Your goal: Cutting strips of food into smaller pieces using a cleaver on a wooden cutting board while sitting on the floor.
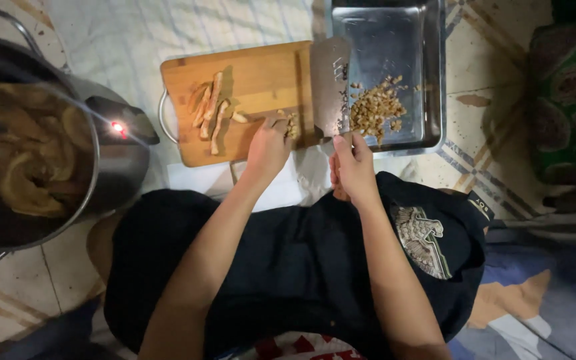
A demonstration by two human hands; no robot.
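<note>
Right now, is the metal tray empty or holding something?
Holding something: a heap of chopped meat bits lies in the metal tray, beside the cleaver; most of the tray floor is bare.

- Bare wood lies open at the far end of the cutting board [261,73].
- The cleaver [331,87] blocks passage toward the steel tray [435,80].
- The pot [111,153] crowds the left.

Board [255,80] center, strips [209,110] on it; tray [428,73] right of board, bits [376,108] in it; pot [111,167] left; cleaver [330,83] between board and tray.
</note>
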